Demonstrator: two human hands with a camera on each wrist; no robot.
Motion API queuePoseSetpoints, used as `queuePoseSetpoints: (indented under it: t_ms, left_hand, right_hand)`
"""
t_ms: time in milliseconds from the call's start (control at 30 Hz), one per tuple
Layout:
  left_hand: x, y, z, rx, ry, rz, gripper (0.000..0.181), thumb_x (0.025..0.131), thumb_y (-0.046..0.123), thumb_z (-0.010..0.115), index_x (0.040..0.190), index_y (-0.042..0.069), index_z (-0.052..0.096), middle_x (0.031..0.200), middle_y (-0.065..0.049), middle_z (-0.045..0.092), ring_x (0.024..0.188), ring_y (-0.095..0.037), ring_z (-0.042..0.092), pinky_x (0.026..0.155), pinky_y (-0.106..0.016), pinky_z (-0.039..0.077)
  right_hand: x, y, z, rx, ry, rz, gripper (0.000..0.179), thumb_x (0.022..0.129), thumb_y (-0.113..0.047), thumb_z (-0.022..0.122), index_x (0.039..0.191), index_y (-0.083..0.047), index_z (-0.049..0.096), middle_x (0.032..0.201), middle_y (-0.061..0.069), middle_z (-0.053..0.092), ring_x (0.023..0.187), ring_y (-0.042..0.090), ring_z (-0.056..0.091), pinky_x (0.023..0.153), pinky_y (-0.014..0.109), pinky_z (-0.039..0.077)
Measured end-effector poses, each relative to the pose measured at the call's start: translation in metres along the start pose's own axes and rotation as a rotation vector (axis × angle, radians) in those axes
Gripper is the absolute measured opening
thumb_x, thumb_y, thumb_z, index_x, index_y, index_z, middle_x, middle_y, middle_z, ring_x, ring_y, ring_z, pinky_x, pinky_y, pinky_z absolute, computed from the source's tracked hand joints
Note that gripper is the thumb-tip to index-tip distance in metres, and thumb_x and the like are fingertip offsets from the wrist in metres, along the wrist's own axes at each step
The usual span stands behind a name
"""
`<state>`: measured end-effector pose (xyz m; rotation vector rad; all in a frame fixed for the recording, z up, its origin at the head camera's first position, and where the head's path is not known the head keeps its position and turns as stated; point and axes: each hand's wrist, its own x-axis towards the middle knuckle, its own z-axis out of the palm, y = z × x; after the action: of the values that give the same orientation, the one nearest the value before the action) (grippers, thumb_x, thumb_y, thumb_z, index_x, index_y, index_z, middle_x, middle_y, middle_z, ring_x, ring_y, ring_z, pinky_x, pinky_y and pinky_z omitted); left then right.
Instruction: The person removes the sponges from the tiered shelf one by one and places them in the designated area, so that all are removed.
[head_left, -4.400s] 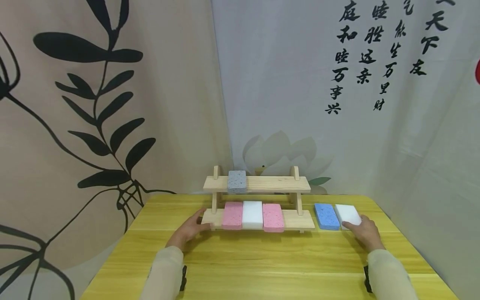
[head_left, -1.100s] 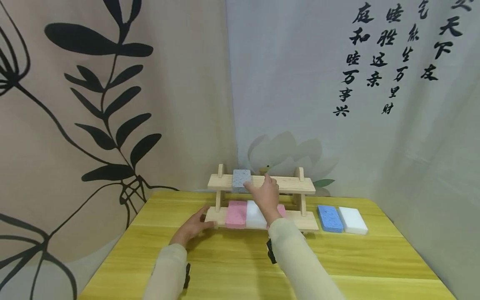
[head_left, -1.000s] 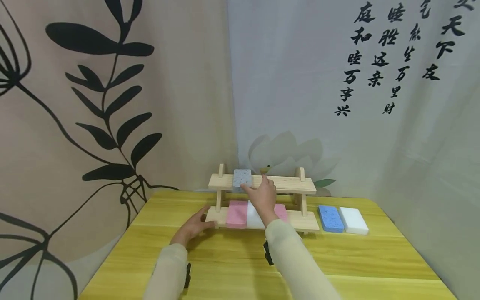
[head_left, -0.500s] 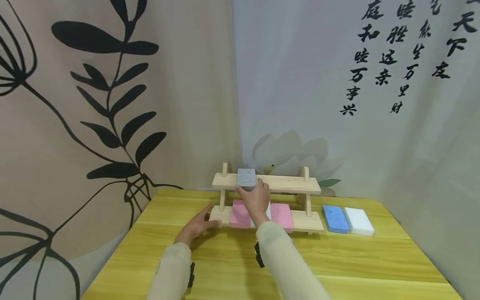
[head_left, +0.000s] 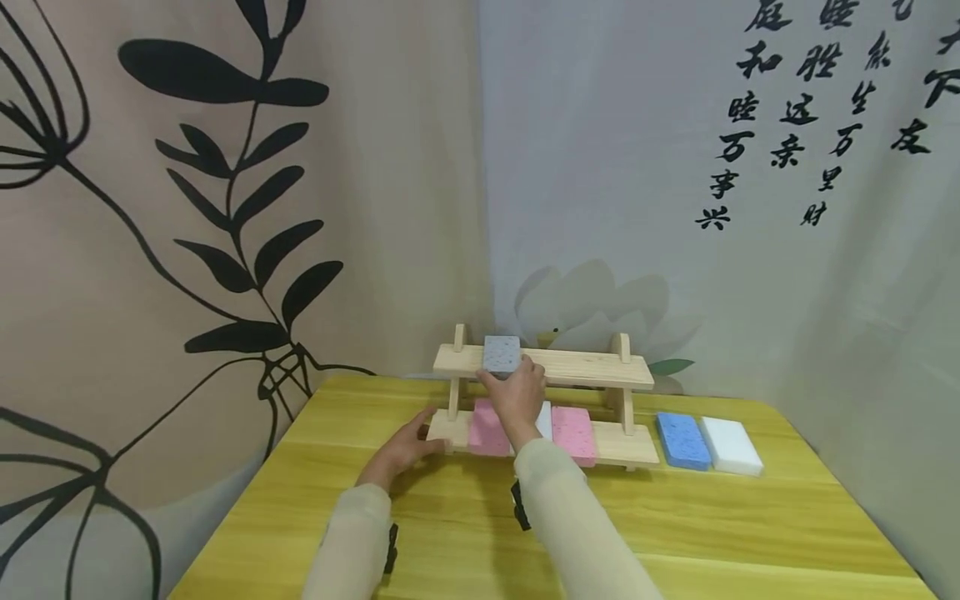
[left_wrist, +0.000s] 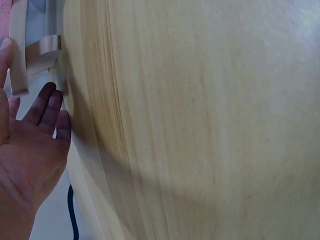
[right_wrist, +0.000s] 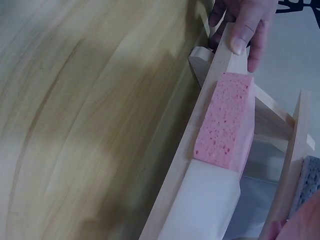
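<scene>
Grey sponge (head_left: 502, 353) is at the upper shelf (head_left: 588, 367) of a wooden rack (head_left: 625, 407), toward the left end. The right hand (head_left: 517, 392) has it in a pinching grip, thumb at the near edge and fingers at the right side. The left hand (head_left: 405, 450) grasps the left end of the lower shelf (head_left: 626, 444), thumb laid on the board. On that shelf a white sponge (head_left: 546, 419), partly hidden by the right hand, sits between a left pink sponge (head_left: 487, 429) and a right pink sponge (head_left: 573, 435). Right of the rack, a blue sponge (head_left: 683, 442) and a second white sponge (head_left: 731, 446) lie side by side on the bench (head_left: 712, 517). Printed cloth (head_left: 405, 183) hangs beyond the far edge, dark leaves (head_left: 281, 249) at left.
</scene>
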<state>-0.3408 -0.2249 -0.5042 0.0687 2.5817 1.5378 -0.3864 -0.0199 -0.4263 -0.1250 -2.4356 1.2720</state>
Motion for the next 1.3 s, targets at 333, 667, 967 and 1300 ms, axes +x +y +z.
queuePoseSetpoints:
  t_ms: [333,667,967,1300]
  left_hand:
    - [0.004,-0.001,0.001,0.008,0.012,-0.019,0.085,0.091,0.035,0.073,0.158,0.015,0.026,0.140,-0.025,0.050,0.121,-0.038,0.054,0.099,-0.058,0.042]
    - [0.001,0.003,0.002,0.016,0.002,-0.028,0.085,0.091,0.036,0.073,0.158,0.014,0.024,0.145,-0.028,0.044,0.126,-0.041,0.050,0.102,-0.058,0.040]
    - [0.004,0.004,-0.002,0.017,0.002,-0.025,0.089,0.091,0.038,0.073,0.159,0.015,0.022,0.148,-0.028,0.041,0.130,-0.044,0.045,0.104,-0.059,0.038]
    - [0.003,0.005,0.000,0.033,-0.009,-0.022,0.088,0.091,0.036,0.073,0.159,0.011,0.021,0.144,-0.028,0.045,0.126,-0.043,0.049,0.099,-0.059,0.043]
  right_hand:
    - [0.000,0.001,-0.003,-0.007,-0.018,-0.008,0.082,0.078,-0.043,0.083,0.135,0.006,0.050,0.121,0.022,0.052,0.111,0.034,0.047,0.094,0.046,0.043]
    - [0.003,0.008,-0.011,0.008,-0.041,-0.005,0.080,0.079,-0.039,0.082,0.137,0.006,0.050,0.124,0.023,0.050,0.113,0.035,0.046,0.093,0.047,0.044]
    - [0.010,0.021,-0.026,0.037,-0.034,-0.013,0.080,0.078,-0.041,0.081,0.137,0.004,0.051,0.126,0.021,0.051,0.114,0.034,0.048,0.094,0.048,0.045]
    - [0.013,0.035,-0.049,0.044,-0.054,-0.031,0.075,0.078,-0.039,0.079,0.135,0.003,0.054,0.120,0.019,0.054,0.110,0.033,0.050,0.093,0.047,0.044]
